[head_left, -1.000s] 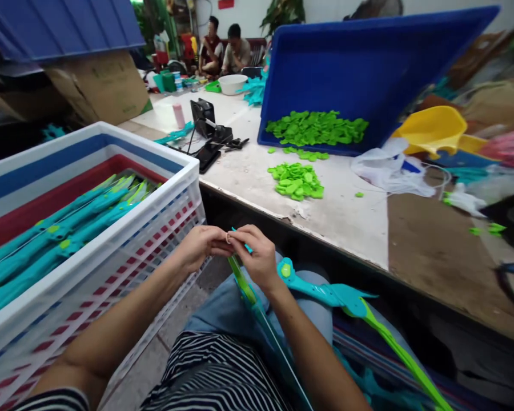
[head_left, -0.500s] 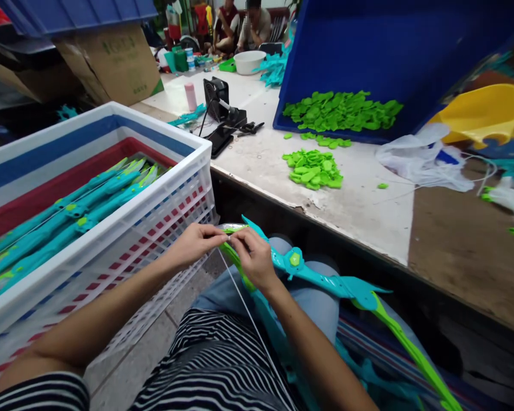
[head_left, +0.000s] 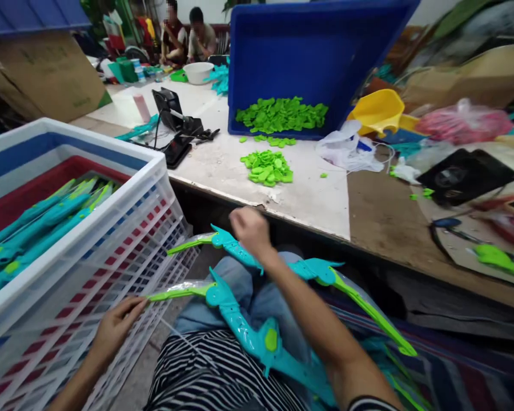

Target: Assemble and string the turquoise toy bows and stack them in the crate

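Note:
My left hand (head_left: 119, 324) pinches the green limb tip of a teal-and-green toy bow (head_left: 240, 319), which lies across my lap. A thin white string (head_left: 188, 342) runs below that limb over my striped shirt. My right hand (head_left: 251, 229) is raised near the table edge, above a second toy bow (head_left: 231, 242) lying across my knees. Its fingers look curled closed but are blurred, and whatever they may hold is hidden. The second bow has a teal middle and green limbs; my right hand and forearm cover part of it.
On my left stands a white plastic crate (head_left: 154, 171) holding several more bows. Green plastic pieces lie in a pile (head_left: 268, 168) on the table and in a tilted blue bin (head_left: 282, 51). A small black fan (head_left: 169, 108) and a white plastic bag (head_left: 351, 148) are there too. Two people sit far back.
My hands were together at one bow's tip and have parted. My left hand moved down-left with a bow's tip; my right rose toward the table edge. A second bow now shows. The view turned right.

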A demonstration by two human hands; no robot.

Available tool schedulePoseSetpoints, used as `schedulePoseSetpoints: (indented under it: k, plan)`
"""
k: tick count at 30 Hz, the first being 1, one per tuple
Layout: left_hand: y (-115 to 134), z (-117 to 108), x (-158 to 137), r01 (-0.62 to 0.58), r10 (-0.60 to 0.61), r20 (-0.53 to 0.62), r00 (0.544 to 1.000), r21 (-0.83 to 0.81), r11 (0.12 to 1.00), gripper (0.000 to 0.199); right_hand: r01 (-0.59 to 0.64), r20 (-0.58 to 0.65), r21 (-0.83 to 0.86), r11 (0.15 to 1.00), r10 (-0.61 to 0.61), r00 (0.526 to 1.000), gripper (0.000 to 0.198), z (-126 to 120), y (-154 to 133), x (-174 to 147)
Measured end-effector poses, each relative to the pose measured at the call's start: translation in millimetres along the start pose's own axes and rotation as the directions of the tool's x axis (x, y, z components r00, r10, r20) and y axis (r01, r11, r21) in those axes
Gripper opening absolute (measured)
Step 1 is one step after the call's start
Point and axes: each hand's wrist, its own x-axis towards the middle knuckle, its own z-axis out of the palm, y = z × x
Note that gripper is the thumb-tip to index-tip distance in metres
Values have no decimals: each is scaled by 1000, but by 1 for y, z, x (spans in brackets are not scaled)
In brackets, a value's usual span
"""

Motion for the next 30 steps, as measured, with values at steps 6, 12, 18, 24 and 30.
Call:
schedulePoseSetpoints:
  k: [6,12,18,24,30]
  plan:
    - [-9,-15,17,159,-160,12,987,69,985,58,-519,-118,-268,812,507,854,37,-47,146,72]
    - [25,-24,40,147,-171,53,984,314,938,49,-475,-66,-369,799,488,871,35,-32,166,69]
    - [81,18,60,-346,347,55,936,317,883,38,-462,-133,-308,831,443,886,38,-62,177,30]
    - [158,139,48,-675,606,500,619,-54,736,23,-561,-134,-462,687,571,810,37,-121,231,12]
    - [189,213,37,-633,593,635,494,-205,747,22,-172,228,-551,816,345,911,24,-137,259,27]
